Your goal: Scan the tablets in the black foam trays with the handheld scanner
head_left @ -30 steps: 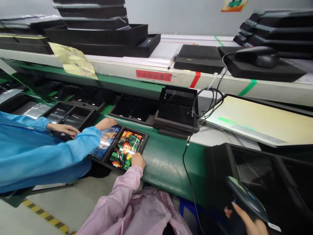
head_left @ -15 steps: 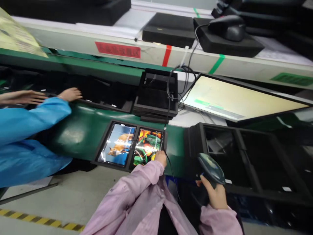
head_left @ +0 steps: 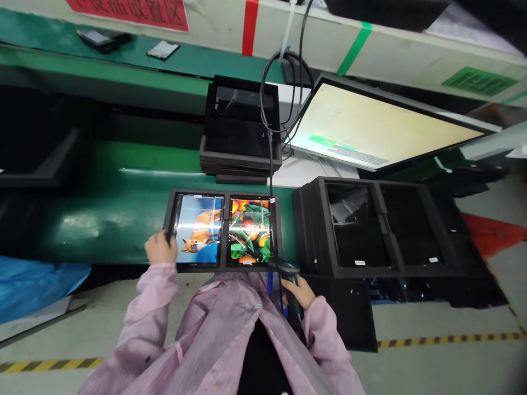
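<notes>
My left hand [head_left: 160, 249] is closed around the left edge of a black foam tray [head_left: 225, 258] lying on the green belt. Two lit tablets rest side by side in its two compartments: one screen shows a fox [head_left: 200, 230], the other vegetables [head_left: 250, 227]. My right hand [head_left: 302, 291] grips a dark barcode scanner [head_left: 288, 269] by its handle. The scanner's head is just beside the tray's lower right corner; whether they touch I cannot tell. Its cable runs up past the right tablet.
Stacked foam trays [head_left: 242, 159] stand behind, another stack [head_left: 315, 241] with two dark tablets at right. A tilted monitor [head_left: 382, 131] is lit behind them, with a looped cable [head_left: 263, 99] hanging beside it. A blue sleeve [head_left: 41, 285] shows at left.
My left hand has gone from the tray's right side to its left edge. The scanner has come left, closer to the tray. The other person's hands have left view.
</notes>
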The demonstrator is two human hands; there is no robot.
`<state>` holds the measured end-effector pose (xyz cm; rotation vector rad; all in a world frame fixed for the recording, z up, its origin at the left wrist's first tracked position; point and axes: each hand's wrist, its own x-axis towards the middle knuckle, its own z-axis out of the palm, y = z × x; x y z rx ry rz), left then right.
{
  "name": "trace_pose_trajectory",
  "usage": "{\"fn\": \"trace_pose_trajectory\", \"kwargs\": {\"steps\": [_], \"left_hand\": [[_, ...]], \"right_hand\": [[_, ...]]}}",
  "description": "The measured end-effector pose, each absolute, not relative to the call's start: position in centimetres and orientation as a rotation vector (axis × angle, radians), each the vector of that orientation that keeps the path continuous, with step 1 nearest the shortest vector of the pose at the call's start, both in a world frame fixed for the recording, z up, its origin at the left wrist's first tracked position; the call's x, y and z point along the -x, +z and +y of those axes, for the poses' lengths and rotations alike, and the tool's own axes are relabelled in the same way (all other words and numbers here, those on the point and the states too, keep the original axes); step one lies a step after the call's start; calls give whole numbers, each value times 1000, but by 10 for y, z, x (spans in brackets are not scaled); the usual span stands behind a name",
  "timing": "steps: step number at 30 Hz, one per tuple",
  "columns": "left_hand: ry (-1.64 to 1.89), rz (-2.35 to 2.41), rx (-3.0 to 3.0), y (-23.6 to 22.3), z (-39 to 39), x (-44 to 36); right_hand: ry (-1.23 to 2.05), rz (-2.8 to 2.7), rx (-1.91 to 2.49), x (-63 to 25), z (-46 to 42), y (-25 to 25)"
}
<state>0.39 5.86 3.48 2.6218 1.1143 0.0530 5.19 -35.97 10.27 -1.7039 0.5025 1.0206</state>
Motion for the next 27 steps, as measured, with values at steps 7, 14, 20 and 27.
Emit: {"fn": "trace_pose_trajectory", "kwargs": {"steps": [7,14,20,27], "left_hand": [[72,1336,-2071,-14,85,48],[119,1295,-2096,-29,86,46],[102,1360,-2164,-23,79,42],[49,1368,-2169,-18,76,39]], "right_hand": [[1159,426,1679,-51,-328,105],[1159,444,1729,-48,-312,105],[1107,474,1714,-42,-308,94],[1042,546,1733,-38,-305,86]]}}
